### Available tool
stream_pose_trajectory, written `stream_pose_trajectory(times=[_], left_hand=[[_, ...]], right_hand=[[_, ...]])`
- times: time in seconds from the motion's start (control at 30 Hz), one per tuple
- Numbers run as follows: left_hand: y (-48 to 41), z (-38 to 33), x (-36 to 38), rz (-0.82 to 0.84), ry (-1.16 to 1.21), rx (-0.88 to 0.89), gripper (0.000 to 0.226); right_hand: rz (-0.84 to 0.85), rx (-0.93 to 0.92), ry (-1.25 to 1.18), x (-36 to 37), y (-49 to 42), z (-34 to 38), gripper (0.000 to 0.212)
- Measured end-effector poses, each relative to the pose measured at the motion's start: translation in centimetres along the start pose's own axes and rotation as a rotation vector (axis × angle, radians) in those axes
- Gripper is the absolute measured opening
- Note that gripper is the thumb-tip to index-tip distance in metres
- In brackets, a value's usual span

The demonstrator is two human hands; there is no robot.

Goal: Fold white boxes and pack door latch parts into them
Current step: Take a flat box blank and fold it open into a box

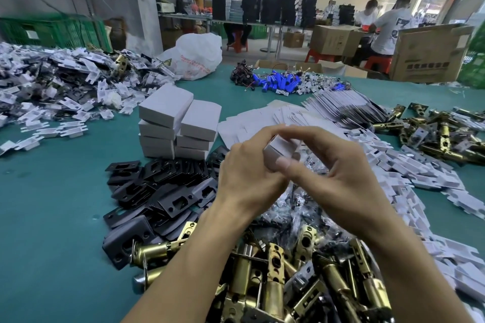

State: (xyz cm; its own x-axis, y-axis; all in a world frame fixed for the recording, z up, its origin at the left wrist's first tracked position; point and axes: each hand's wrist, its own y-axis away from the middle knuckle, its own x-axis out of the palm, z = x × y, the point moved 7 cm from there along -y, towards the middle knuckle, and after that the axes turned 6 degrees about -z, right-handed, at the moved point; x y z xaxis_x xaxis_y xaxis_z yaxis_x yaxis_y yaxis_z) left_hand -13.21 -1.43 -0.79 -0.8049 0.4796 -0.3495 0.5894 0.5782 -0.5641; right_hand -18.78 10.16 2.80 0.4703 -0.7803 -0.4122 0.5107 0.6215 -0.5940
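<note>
Got both hands together over the middle of the table [52, 207]. My left hand [246, 168] and right hand [343, 176] are both curled round one small white box [278, 148], with the right thumb flat on its near face. The box is up in my grip, above a heap of clear bags of small parts [296, 207].

Right below my wrists, at the near edge, is a pile of brass latches [275, 275], with black strike plates [162, 191] spread just left of them. Behind the plates there's a stack of folded boxes [178, 123], and flat box blanks [249, 123] lie beside it. White plastic pieces [420, 178] run along the right side, and there are more latches [433, 134] toward the right edge. Blue batteries [278, 82] sit near the far edge, and a big white scrap pile [52, 81] fills the far left corner.
</note>
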Motion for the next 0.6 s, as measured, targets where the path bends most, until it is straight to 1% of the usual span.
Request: stream_pose_trajectory(times=[0.07, 0.13, 0.2, 0.3, 0.4, 0.47, 0.53, 0.57, 0.6], left_hand=[[-0.1, -0.4, 0.0, -0.024, 0.007, 0.054, 0.042], [0.0, -0.6, -0.1, -0.057, 0.053, 0.091, 0.044], [0.0, -0.2, -0.2, -0.082, 0.114, 0.070, 0.053], [-0.1, 0.6, 0.0, -0.072, 0.182, 0.028, 0.066], [-0.1, 0.4, 0.3, -0.039, 0.190, 0.050, 0.064], [0.1, 0.0, 0.4, -0.026, 0.159, 0.070, 0.059], [0.3, -0.5, 0.3, -0.026, 0.119, 0.102, 0.058], [0.3, -0.9, 0.2, -0.038, 0.104, 0.138, 0.058], [0.4, -1.4, -0.1, -0.067, 0.090, 0.183, 0.056]], right_hand=[[-0.074, 0.058, -0.073, -1.0, -0.1, -0.5, 0.038], [-0.119, 0.053, 0.042, -1.7, -0.2, -0.7, 0.035], [-0.115, 0.038, 0.148, -1.6, -0.2, -0.8, 0.032], [-0.086, 0.022, 0.196, -0.6, -0.1, -0.8, 0.031], [-0.046, 0.015, 0.225, -0.5, -0.2, -0.7, 0.033], [-0.037, 0.070, 0.168, -0.8, -0.2, -0.9, 0.026], [-0.066, 0.160, 0.016, -0.7, 0.0, -1.1, 0.014], [-0.093, 0.206, -0.077, -0.5, 0.0, -1.2, 0.013], [-0.110, 0.260, -0.163, -0.3, 0.1, -1.4, 0.020]])
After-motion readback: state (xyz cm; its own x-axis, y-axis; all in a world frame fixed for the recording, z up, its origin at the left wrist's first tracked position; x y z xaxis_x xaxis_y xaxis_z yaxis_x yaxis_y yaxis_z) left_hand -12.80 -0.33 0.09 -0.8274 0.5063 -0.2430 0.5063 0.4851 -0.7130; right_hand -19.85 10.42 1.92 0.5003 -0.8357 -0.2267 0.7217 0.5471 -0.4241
